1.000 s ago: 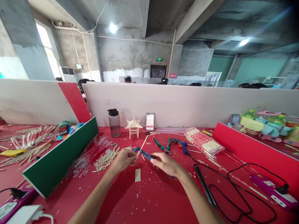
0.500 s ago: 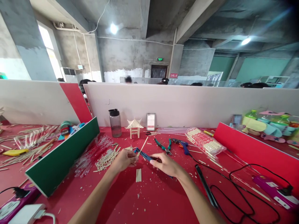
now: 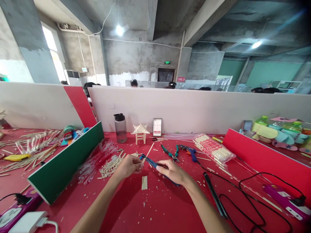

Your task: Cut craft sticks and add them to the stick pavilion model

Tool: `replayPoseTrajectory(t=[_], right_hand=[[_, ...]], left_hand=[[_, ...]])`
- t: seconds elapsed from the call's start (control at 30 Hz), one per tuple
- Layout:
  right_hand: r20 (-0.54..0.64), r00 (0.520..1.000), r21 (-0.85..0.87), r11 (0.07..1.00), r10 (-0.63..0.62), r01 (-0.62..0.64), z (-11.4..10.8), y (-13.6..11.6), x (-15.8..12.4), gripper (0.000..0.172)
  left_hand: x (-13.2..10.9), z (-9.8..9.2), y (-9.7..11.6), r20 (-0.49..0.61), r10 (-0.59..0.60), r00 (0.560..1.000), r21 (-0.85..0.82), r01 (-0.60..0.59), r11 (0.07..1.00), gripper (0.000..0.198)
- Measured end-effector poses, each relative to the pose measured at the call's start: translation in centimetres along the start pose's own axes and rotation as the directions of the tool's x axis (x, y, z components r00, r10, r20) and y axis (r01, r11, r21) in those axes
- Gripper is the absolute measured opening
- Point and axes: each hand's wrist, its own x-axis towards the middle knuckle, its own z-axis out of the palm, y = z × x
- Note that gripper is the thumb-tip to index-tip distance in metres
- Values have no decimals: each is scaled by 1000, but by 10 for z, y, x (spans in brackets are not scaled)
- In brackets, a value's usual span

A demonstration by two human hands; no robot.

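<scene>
My left hand (image 3: pixel 128 165) pinches a thin wooden stick (image 3: pixel 148 152) that slants up and away over the red table (image 3: pixel 150 207). The blue-handled cutters (image 3: pixel 148 160) are gripped in my right hand (image 3: pixel 172 171), their jaws closed around the stick just beside my left fingertips. A short bundle of cut sticks (image 3: pixel 144 182) lies on the table right below both hands. Behind them stands a small stick pavilion model (image 3: pixel 140 132).
A dark water bottle (image 3: pixel 120 128), green-handled pliers (image 3: pixel 170 152), a blue glue gun (image 3: pixel 190 151), a pack of sticks (image 3: pixel 213 149) and black cables (image 3: pixel 245 207) lie around. A green divider board (image 3: pixel 65 161) bounds the left, a red one (image 3: pixel 264 158) the right. Cut sticks (image 3: pixel 110 165) are heaped left.
Both hands stay almost where they were, holding the stick and cutters. The view has shifted slightly; nothing was picked up or let go.
</scene>
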Motion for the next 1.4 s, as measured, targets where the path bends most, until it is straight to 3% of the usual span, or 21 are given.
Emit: replayPoseTrajectory(t=[0.23,0.57,0.73,0.93,1.1,1.23,1.4], right_hand=[[-24,1000,-25,1000,-2,2,6,10,4,38],[-56,998,-130,991,4,-11,9,-2,2,36],[-117,993,-342,940,-31,-11,15,-14,-1,34],[-207,978,-593,792,29,-149,30,-14,3,58],[-224,971,-671,709,88,-219,34,-13,5,66],[-184,972,-646,727,148,-233,32,-13,6,75],[-187,968,-625,740,167,-248,33,-9,6,79]], left_hand=[[1,1,1,-10,-12,1000,4,12,1000,38],[3,-2,-6,19,-18,1000,4,18,1000,40],[6,-2,-9,6,14,1000,19,-14,1000,37],[10,-4,-9,14,23,1000,62,-24,998,35],[18,-4,-9,7,25,1000,219,-26,975,25],[19,-1,-6,-24,18,1000,421,-6,907,16],[18,4,-2,-55,0,998,495,27,868,12]])
